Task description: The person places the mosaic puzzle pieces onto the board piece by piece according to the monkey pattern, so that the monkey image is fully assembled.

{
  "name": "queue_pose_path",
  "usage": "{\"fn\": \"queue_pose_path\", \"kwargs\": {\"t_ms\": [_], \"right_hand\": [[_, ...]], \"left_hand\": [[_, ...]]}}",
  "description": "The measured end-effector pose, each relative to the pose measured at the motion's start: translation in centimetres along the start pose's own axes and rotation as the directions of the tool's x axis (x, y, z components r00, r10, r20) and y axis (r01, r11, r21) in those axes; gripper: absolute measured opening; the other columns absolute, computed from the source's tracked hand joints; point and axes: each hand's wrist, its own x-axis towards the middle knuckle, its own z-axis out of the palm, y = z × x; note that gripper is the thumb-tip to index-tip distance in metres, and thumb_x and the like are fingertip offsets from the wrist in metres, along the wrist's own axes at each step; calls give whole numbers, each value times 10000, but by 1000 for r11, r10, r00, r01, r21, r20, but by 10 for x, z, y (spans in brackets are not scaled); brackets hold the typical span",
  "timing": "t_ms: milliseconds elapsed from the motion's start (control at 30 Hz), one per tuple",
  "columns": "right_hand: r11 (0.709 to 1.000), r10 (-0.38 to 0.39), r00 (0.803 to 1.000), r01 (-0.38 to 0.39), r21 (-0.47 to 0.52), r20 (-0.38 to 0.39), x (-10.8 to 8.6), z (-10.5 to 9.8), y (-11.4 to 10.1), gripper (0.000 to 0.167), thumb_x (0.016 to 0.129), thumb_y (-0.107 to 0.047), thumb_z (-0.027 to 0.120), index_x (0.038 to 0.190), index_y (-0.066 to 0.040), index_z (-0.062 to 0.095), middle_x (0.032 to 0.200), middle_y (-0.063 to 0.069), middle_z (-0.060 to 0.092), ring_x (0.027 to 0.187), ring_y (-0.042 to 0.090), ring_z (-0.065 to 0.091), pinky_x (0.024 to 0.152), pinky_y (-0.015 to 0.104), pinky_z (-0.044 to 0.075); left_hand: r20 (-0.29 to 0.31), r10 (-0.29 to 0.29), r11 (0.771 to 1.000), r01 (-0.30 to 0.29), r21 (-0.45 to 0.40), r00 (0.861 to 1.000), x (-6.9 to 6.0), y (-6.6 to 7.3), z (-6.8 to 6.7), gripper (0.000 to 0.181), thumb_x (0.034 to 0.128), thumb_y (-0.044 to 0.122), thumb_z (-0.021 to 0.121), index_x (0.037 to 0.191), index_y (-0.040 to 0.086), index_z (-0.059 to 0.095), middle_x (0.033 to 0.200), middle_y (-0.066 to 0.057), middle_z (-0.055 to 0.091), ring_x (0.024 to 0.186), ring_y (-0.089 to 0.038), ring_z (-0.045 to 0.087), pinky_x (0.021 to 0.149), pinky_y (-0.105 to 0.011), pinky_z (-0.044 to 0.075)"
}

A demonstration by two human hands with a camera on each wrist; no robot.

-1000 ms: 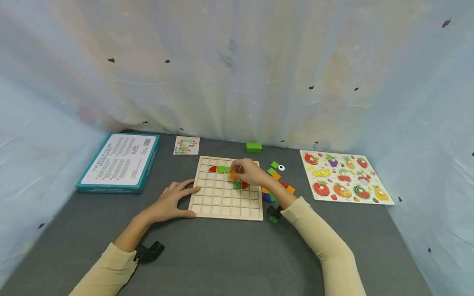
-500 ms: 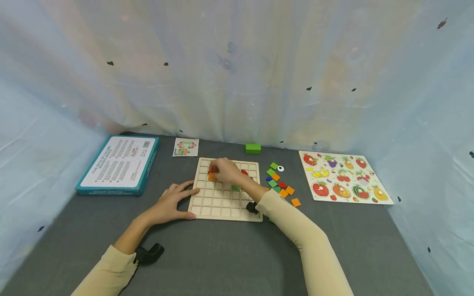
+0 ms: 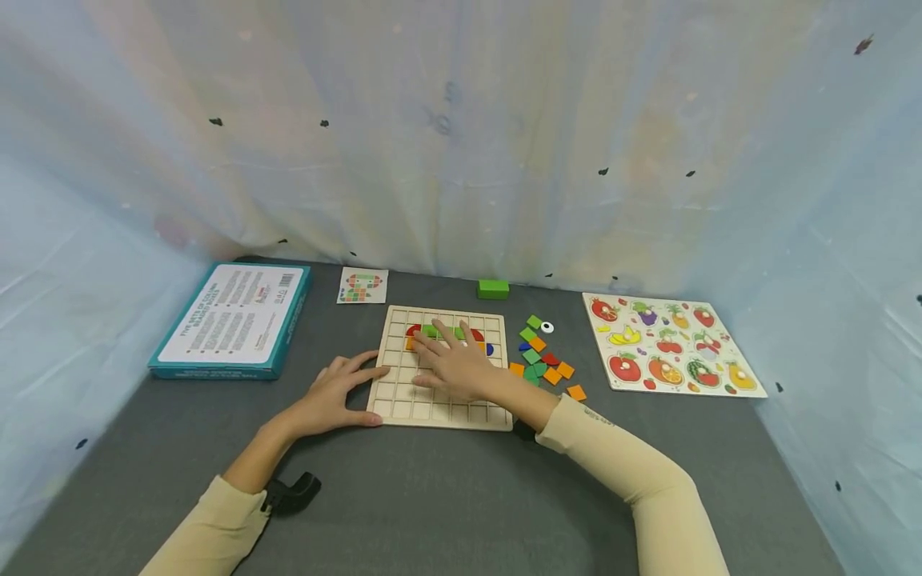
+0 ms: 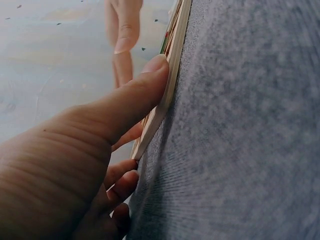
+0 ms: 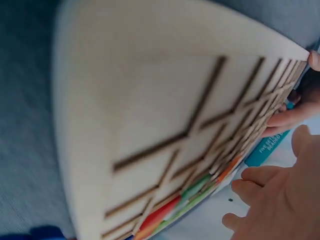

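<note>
A wooden grid board (image 3: 432,410) lies flat on the table. My left hand (image 3: 334,396) rests against its near left corner, thumb at the near edge and fingertips at the left edge. In the left wrist view, the thumb (image 4: 135,97) lies along the board's rim. Over the board, my right hand (image 3: 461,370) is spread, palm down, with fingertips by the coloured tiles. Among these are a red tile (image 3: 413,329), an orange tile (image 3: 410,343), green tiles (image 3: 458,332), another red tile (image 3: 478,335) and a blue tile (image 3: 490,350). The hand hides part of the rows.
Several loose tiles (image 3: 551,376) and a white round piece (image 3: 547,327) lie right of the board. A picture card (image 3: 362,286) and a green block (image 3: 493,289) sit behind it. A teal box (image 3: 229,320) stands left, a fruit puzzle board (image 3: 673,346) right.
My right hand carried an orange tile leftward across the board to below the left red tile and let it go. It then drew back right, fingers spreading. The left hand stayed put.
</note>
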Motion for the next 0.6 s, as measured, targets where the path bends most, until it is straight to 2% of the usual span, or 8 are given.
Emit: {"fn": "queue_pose_path", "kwargs": {"t_ms": [133,400,500,600], "right_hand": [[1000,5,1000,-5,15,21,2,9,-3,733,1024,-628,288,1612,-202,187,1663,-12,145,1524,278,28,1157,608,67],[998,1,1000,-2,62,13,0,9,-5,686,1038,-594,312,1596,-197,266,1649,-9,197,1523,276,60,1161,596,84],[990,4,1000,-1,139,-21,-7,6,3,654,1049,-551,351,1581,-170,315,1640,30,238,1520,301,74,1153,614,81],[971,38,995,-16,237,-90,-19,6,24,599,1052,-473,437,1539,-126,401,1613,110,292,1505,356,117,1137,645,89]], "left_hand": [[-1,3,1000,-3,5,1000,0,-1,0,869,780,588,781,1493,180,495,1586,-131,311,1144,-245,378,924,-554,330],[-3,8,1000,-8,7,1000,1,-2,1,869,783,581,781,1497,180,490,1587,-132,309,1149,-251,377,927,-561,330],[-5,17,1000,-17,5,1000,1,-2,0,862,786,568,787,1495,176,493,1585,-134,313,1156,-254,378,928,-561,328],[-7,24,1000,-24,-2,1000,0,-2,0,859,786,568,787,1492,174,496,1583,-137,316,1155,-255,376,922,-553,323]]}}
